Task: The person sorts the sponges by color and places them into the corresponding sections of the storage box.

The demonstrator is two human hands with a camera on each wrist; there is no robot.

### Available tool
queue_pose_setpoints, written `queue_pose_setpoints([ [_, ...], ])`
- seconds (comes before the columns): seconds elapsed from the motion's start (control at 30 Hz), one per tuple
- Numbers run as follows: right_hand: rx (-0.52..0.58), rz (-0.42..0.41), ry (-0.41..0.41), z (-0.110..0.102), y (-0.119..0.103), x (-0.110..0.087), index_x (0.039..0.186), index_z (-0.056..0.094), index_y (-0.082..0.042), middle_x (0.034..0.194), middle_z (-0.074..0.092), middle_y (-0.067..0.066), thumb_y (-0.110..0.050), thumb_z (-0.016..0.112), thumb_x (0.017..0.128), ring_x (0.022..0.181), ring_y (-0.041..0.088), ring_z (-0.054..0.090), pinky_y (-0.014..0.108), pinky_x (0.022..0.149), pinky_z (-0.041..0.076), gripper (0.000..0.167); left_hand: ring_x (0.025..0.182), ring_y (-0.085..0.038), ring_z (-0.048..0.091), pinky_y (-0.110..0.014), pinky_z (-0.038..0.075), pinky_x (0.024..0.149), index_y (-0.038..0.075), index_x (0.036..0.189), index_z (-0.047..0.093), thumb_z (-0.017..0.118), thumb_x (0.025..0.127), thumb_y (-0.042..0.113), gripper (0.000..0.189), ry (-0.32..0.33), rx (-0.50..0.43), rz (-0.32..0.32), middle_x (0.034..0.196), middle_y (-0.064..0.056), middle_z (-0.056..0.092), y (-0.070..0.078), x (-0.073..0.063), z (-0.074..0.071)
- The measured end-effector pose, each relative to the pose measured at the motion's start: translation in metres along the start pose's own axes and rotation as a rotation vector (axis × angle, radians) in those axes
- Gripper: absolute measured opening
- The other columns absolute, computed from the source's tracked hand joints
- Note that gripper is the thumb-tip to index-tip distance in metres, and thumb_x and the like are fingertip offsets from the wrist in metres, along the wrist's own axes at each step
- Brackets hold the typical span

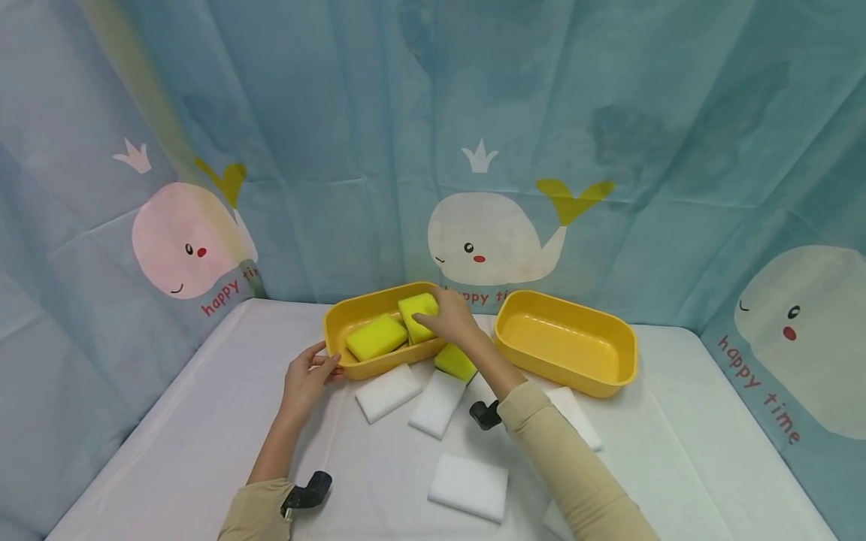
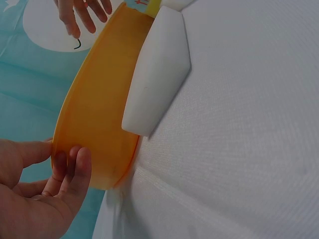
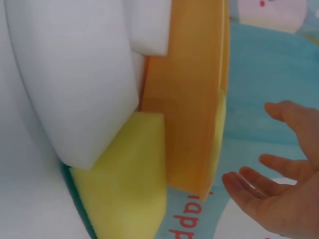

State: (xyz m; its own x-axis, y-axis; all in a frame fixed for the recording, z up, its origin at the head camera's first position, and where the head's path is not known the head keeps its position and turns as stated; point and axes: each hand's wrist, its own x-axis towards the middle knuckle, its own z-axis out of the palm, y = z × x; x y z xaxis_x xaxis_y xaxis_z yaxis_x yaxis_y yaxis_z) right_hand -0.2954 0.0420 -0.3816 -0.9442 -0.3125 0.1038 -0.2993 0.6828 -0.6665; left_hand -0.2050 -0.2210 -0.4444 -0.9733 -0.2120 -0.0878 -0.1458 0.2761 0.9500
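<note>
My left hand point(image 1: 307, 379) pinches the near left end of a yellow tray point(image 1: 355, 370), thumb at the rim and fingers against the outer wall, as the left wrist view also shows. Two yellow sponges lie in that tray: one sponge point(image 1: 376, 337) flat at the left, another sponge point(image 1: 418, 312) tilted at the right end. Over this second sponge hovers my right hand point(image 1: 453, 315), its fingers spread and holding nothing in the right wrist view. Outside the tray, below my right hand, lies a yellow sponge with a green underside point(image 3: 122, 179), against a white sponge point(image 3: 75, 74).
A second yellow tray point(image 1: 564, 338), with nothing in it, stands at the right. White sponges lie about the white table: one sponge point(image 1: 389, 392) by the left tray, another sponge point(image 1: 468, 487) nearer me, one point(image 1: 573, 417) partly behind my right sleeve. A whale-print curtain point(image 1: 338, 150) hangs behind.
</note>
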Motion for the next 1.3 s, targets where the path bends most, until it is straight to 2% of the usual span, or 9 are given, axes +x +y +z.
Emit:
queue_pose_setpoints([
  [0.13,0.021,-0.016,0.024,0.000,0.002,-0.008,0.154,0.049,0.003,0.153,0.055,0.022,-0.023,0.071,0.102,0.143,0.041,0.049,0.056,0.118,0.043,0.062,0.079,-0.004,0.070,-0.019,0.061,0.081,-0.008,0.159,0.036,0.059,0.109,0.014,0.059,0.000,0.004,-0.008,0.109,-0.015,0.063,0.000,0.000,0.000],
  [0.4,0.079,-0.049,0.066,0.002,0.005,-0.022,0.148,0.055,0.004,0.146,0.060,0.022,-0.018,0.073,0.101,0.134,0.040,0.058,0.051,0.110,0.052,0.055,0.078,-0.004,0.070,-0.018,0.061,0.080,-0.008,0.159,0.036,0.059,0.109,0.015,0.059,0.001,0.006,-0.005,0.109,-0.016,0.063,-0.001,0.000,0.000],
  [0.67,0.109,-0.091,0.149,0.004,0.011,-0.037,0.139,0.063,0.005,0.138,0.065,0.022,-0.015,0.074,0.100,0.125,0.040,0.064,0.051,0.104,0.056,0.045,0.079,-0.006,0.071,-0.020,0.062,0.080,-0.009,0.158,0.036,0.061,0.108,0.014,0.061,-0.002,-0.011,-0.004,0.108,-0.015,0.063,0.000,0.000,0.000],
  [0.9,0.149,-0.084,0.215,0.005,0.016,-0.050,0.130,0.069,0.003,0.129,0.069,0.022,-0.014,0.074,0.099,0.112,0.039,0.068,0.049,0.095,0.060,0.036,0.079,-0.008,0.072,-0.021,0.062,0.080,-0.009,0.158,0.036,0.061,0.108,0.014,0.061,0.002,-0.011,-0.001,0.107,-0.015,0.064,-0.001,0.001,0.000],
  [1.17,0.224,-0.078,0.285,0.008,0.028,-0.058,0.127,0.069,0.008,0.124,0.070,0.025,-0.011,0.074,0.098,0.106,0.040,0.068,0.051,0.094,0.060,0.035,0.081,-0.008,0.072,-0.021,0.062,0.081,-0.008,0.158,0.037,0.061,0.109,0.015,0.060,0.010,0.005,-0.013,0.109,-0.017,0.063,0.000,0.000,0.001],
  [1.3,0.218,-0.065,0.316,0.009,0.033,-0.061,0.127,0.069,0.009,0.126,0.070,0.026,-0.011,0.075,0.098,0.106,0.041,0.067,0.051,0.093,0.060,0.037,0.081,-0.008,0.072,-0.021,0.062,0.081,-0.008,0.158,0.037,0.060,0.109,0.015,0.059,0.013,0.004,-0.020,0.110,-0.017,0.063,0.000,0.001,0.002],
])
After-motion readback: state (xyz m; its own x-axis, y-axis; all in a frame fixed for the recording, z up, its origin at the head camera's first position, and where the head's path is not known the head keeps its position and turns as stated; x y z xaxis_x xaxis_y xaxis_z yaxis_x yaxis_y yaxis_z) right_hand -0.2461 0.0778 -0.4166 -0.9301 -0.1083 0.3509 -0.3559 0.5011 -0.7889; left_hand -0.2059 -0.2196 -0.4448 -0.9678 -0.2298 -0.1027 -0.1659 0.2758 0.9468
